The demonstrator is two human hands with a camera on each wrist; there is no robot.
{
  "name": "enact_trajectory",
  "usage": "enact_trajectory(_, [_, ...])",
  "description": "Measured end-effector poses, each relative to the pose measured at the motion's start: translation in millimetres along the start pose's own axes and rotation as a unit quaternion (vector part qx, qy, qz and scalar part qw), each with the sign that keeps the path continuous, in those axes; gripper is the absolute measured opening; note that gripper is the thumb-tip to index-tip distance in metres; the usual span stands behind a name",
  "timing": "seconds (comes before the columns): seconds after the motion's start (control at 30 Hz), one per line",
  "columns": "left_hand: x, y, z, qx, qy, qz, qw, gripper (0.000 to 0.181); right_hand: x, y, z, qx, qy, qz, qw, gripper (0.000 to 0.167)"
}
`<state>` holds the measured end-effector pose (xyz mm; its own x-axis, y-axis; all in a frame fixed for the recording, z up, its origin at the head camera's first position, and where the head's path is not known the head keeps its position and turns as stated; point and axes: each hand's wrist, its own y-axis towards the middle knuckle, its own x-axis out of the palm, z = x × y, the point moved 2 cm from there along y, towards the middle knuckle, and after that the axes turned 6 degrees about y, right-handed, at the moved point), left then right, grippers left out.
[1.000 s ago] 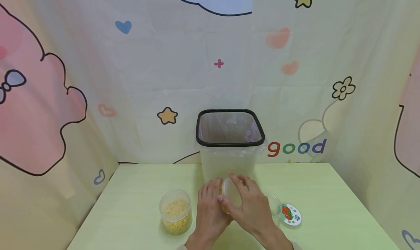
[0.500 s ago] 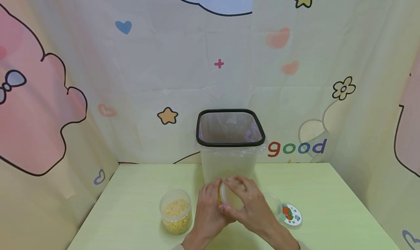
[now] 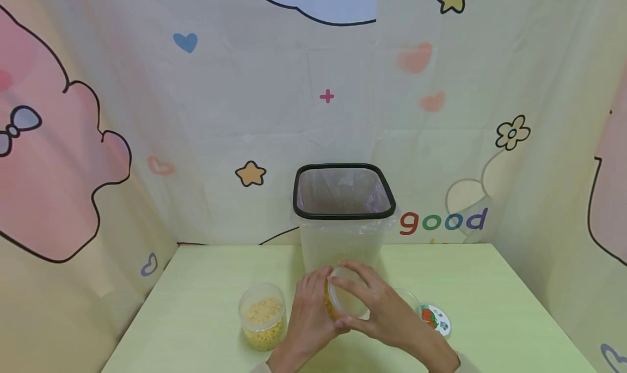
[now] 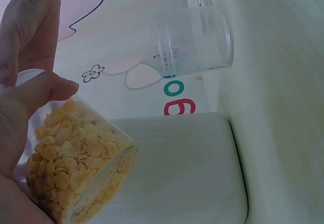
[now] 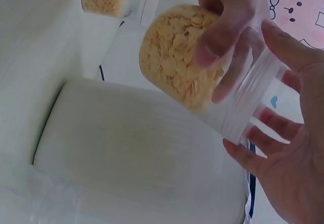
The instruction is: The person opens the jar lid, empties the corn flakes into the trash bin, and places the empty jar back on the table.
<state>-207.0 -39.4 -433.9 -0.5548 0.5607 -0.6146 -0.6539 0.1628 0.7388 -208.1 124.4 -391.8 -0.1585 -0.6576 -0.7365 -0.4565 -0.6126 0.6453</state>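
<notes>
My left hand (image 3: 308,313) grips the body of a clear plastic jar (image 5: 174,57) part filled with pale yellow flakes. The jar is tilted, held in the air in front of the bin, its lid end toward the right. Around the rim of its translucent lid (image 3: 349,297) curl the thumb and fingers of my right hand (image 3: 392,310). Flakes show against the jar's base (image 4: 104,186) in the left wrist view. From the head, the left hand hides most of the jar body.
A lidless jar of flakes (image 3: 264,321) stands on the table (image 3: 196,302) at left. Behind the hands is a lined bin (image 3: 343,245) with a black rim. At right are a clear jar (image 4: 195,44), no flakes visible in it, and a round white lid (image 3: 441,323) with a red picture.
My right hand has turned about the lid and its wrist has swung to the right. The jar has tipped slightly; my left hand keeps its grip nearly in place.
</notes>
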Motion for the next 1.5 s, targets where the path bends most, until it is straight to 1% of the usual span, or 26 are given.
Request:
enact_trajectory(0.1, [-0.4,-0.5,0.2,0.002,-0.009,-0.003,1.0,0.099,-4,-0.7,2,-0.035,0.014,-0.011,0.9992,0.073])
enact_trajectory(0.17, [-0.6,-0.8,0.4,0.005,-0.015,-0.004,0.9999,0.098,-5,-1.2,2,-0.047,0.018,-0.018,0.9986,0.075])
enact_trajectory(0.3, [-0.5,-0.6,0.4,0.008,-0.016,0.0,0.9998,0.099,-6,-1.5,2,-0.049,0.014,-0.024,0.9984,0.078])
enact_trajectory(0.4, [-0.1,-0.3,0.5,0.007,-0.014,0.002,0.9999,0.1,-7,-0.6,0,-0.036,0.007,-0.019,0.9992,0.081])
enact_trajectory(0.5, [0.2,-0.2,0.5,0.005,-0.004,0.002,1.0,0.098,-9,0.7,-4,0.005,-0.006,-0.002,1.0,0.081])
enact_trajectory(0.57, [0.2,0.0,0.4,0.006,0.007,0.004,0.9999,0.095,-11,1.9,-7,0.043,-0.018,0.013,0.9988,0.08])
enact_trajectory(0.7, [0.1,0.8,0.2,0.009,0.024,0.012,0.9996,0.089,-16,3.9,-13,0.121,-0.04,0.025,0.9915,0.08])
enact_trajectory(0.8, [0.1,1.7,0.1,0.007,0.034,0.011,0.9993,0.089,-17,5.7,-17,0.176,-0.046,0.017,0.9831,0.083])
enact_trajectory(0.93, [0.2,2.4,0.4,0.007,0.045,0.009,0.9989,0.088,-15,9.0,-22,0.25,-0.058,-0.001,0.9666,0.084])
enact_trajectory(1.0, [0.8,2.0,0.6,0.008,0.049,0.008,0.9988,0.091,-14,10.3,-22,0.277,-0.064,-0.012,0.9587,0.085])
enact_trajectory(1.07, [1.1,1.6,1.2,0.006,0.051,0.004,0.9987,0.093,-12,11.2,-22,0.29,-0.067,-0.019,0.9544,0.082])
enact_trajectory(1.17, [1.3,0.7,1.9,0.005,0.055,-0.002,0.9985,0.095,-10,12.0,-21,0.298,-0.059,-0.024,0.9526,0.076])
enact_trajectory(1.27, [1.1,0.3,2.4,0.008,0.06,-0.002,0.9982,0.095,-9,12.3,-18,0.293,-0.047,-0.027,0.9547,0.069])
enact_trajectory(1.37, [1.1,0.1,2.2,0.012,0.068,0.004,0.9976,0.095,-9,11.6,-16,0.267,-0.038,-0.028,0.9627,0.065])
enact_trajectory(1.5, [1.5,-0.5,1.4,0.012,0.072,0.005,0.9973,0.096,-10,9.8,-13,0.207,-0.023,-0.029,0.9777,0.066])
